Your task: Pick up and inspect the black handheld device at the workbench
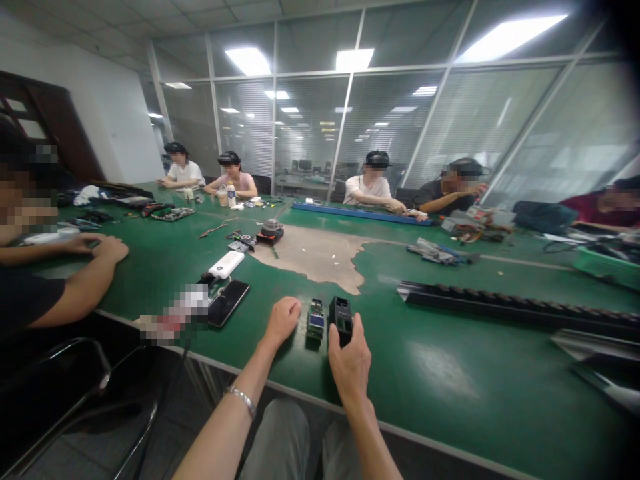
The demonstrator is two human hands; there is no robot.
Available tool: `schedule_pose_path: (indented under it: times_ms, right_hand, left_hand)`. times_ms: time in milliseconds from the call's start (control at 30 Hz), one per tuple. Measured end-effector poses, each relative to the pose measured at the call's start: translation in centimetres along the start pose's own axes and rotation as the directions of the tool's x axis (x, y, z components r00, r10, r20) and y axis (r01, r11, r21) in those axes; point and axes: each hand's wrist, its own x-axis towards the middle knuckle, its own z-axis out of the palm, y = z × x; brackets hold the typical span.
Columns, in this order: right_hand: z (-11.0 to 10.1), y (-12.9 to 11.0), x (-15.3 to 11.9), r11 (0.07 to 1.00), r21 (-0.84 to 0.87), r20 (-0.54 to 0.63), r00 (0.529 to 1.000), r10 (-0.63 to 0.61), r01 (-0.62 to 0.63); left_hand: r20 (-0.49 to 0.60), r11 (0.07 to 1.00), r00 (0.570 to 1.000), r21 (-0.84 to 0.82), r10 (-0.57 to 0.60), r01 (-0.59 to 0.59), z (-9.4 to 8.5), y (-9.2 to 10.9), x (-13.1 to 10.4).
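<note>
While the right hand [351, 357] grips a black casing [341, 315], the left hand [284, 321] curls shut near a circuit board [315, 323].

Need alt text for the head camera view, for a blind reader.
On a green table, the right hand grips a black case beside a green circuit board; the left hand rests on the board's other side. A black phone and white power bank lie further left; other people sit around the table.
</note>
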Motion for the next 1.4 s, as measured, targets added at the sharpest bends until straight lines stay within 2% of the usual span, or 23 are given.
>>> schedule_pose_path:
  times_ms: [100, 200, 367, 633, 900, 1133, 1300, 1400]
  right_hand:
    - [-0.2, -1.7, 0.4, 0.997, 0.062, -0.016, 0.999, -0.044, 0.045]
    - [0.1, -3.6, 0.6, 0.991, 0.103, 0.015, 0.996, -0.085, 0.083]
    - [1.3, -5.0, 0.4, 0.996, 0.053, 0.077, 0.995, -0.069, 0.065]
    - [2.3, -5.1, -0.2, 0.995, -0.057, 0.091, 0.993, -0.076, 0.082]
    - [2.8, -4.6, -1.0, 0.994, -0.06, 0.076, 0.993, -0.091, 0.096]
    - [2.8, -4.5, -1.1, 0.987, -0.136, 0.137, 0.988, -0.066, 0.085]
    - [3.2, -3.8, -1.9, 0.989, -0.129, 0.139, 0.989, -0.058, 0.076]
    - [3.4, -3.7, -1.6, 0.992, -0.088, 0.1, 0.992, -0.08, 0.088]
  left_hand:
    - [-0.002, 1.0, 1.0, -0.002, -0.021, 0.021, 0.0, 0.0, 0.0]
    - [-0.002, 1.0, 1.0, -0.009, -0.026, 0.026, -0.1, 0.0, 0.0]
    - [-0.008, 1.0, 1.0, -0.011, -0.007, 0.007, -0.2, 0.0, 0.1]
    - [0.003, 1.0, 1.0, 0.002, -0.003, 0.003, -0.2, 0.1, 0.2]
    - [0.02, 1.0, 1.0, 0.013, -0.003, 0.002, -0.4, 0.3, 0.2]
    - [0.015, 1.0, 1.0, -0.002, -0.007, 0.007, -0.2, 0.2, 0.2]
    - [0.013, 1.0, 1.0, -0.011, -0.002, 0.003, -0.2, 0.2, 0.2]
    - [0.018, 1.0, 1.0, -0.01, 0.003, -0.003, -0.2, 0.2, 0.2]
